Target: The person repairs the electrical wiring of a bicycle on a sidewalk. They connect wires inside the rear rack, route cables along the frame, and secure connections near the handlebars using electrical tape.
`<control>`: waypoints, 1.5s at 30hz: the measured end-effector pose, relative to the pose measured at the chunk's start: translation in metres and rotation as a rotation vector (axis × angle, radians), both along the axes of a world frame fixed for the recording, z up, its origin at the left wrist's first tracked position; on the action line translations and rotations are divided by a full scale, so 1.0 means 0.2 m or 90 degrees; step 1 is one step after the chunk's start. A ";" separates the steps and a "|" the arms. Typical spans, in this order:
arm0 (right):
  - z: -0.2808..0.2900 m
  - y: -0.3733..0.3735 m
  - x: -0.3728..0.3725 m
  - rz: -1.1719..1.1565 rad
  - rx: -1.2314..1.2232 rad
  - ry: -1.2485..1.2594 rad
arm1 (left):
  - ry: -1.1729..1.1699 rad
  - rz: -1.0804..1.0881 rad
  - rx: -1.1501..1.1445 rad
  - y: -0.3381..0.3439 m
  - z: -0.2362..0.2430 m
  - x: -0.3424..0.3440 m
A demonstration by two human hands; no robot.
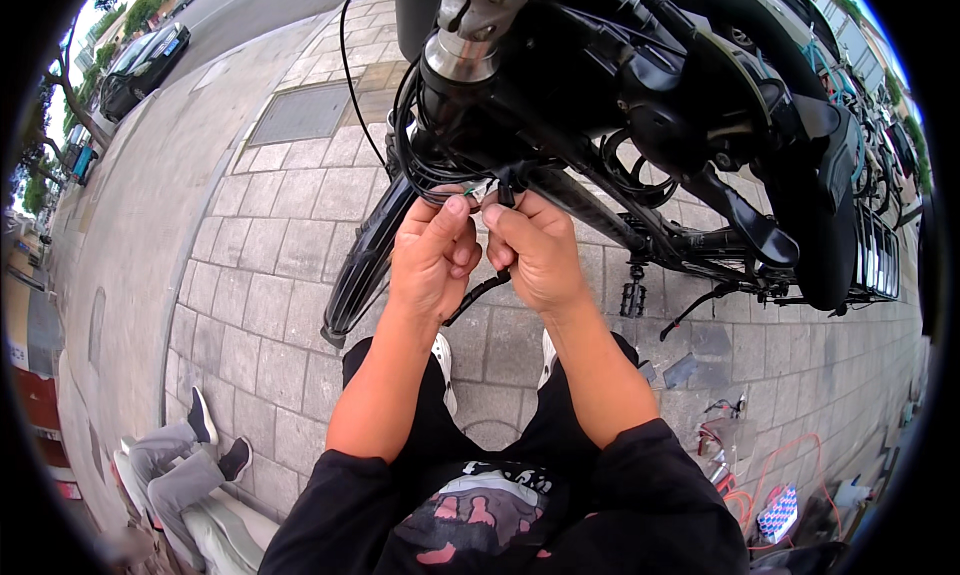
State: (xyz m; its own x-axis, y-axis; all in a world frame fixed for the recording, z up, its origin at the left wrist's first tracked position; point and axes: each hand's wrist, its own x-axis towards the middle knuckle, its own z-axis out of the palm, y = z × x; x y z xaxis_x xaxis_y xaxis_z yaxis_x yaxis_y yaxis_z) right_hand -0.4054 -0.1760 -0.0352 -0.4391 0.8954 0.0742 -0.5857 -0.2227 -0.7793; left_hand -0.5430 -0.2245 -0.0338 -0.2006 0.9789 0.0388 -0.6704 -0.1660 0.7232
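A black bicycle [550,85] stands in front of me, with its silver stem [468,50] at the top and a bundle of black cables [405,125] curving down beside the head tube. My left hand [432,250] pinches a thin wire end with a small green part [468,192] just below the frame. My right hand [528,247], close beside it, pinches a black cable [507,195] whose tip is partly hidden by my fingers. A black length of cable or sleeve [475,295] hangs below my hands.
A pedal [632,293] hangs right of my legs. A seated person's legs [185,465] are at lower left on the paving [260,355]. Loose tools and red hose [760,455] lie at lower right. A parked car [140,70] stands at upper left, more bicycles [870,175] at right.
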 end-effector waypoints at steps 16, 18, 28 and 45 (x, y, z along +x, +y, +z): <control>-0.01 -0.01 -0.02 -0.016 0.009 -0.004 | 0.141 0.092 0.016 -0.05 -0.05 0.04; -0.02 -0.01 -0.02 -0.012 0.008 -0.004 | 0.149 0.105 0.026 -0.04 -0.05 0.05; -0.01 -0.01 0.00 0.000 0.026 0.000 | 0.000 0.001 0.060 -0.05 -0.07 0.05; 0.00 0.00 0.02 -0.035 0.076 -0.041 | -0.012 -0.054 -0.077 0.03 0.05 0.02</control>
State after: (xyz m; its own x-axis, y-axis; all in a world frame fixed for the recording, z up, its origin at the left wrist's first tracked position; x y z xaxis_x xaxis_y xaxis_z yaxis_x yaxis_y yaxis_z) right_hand -0.4010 -0.1770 -0.0358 -0.3974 0.9045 0.1548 -0.5425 -0.0956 -0.8346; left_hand -0.5385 -0.2177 -0.0243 -0.1165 0.9896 -0.0839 -0.6920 -0.0202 0.7216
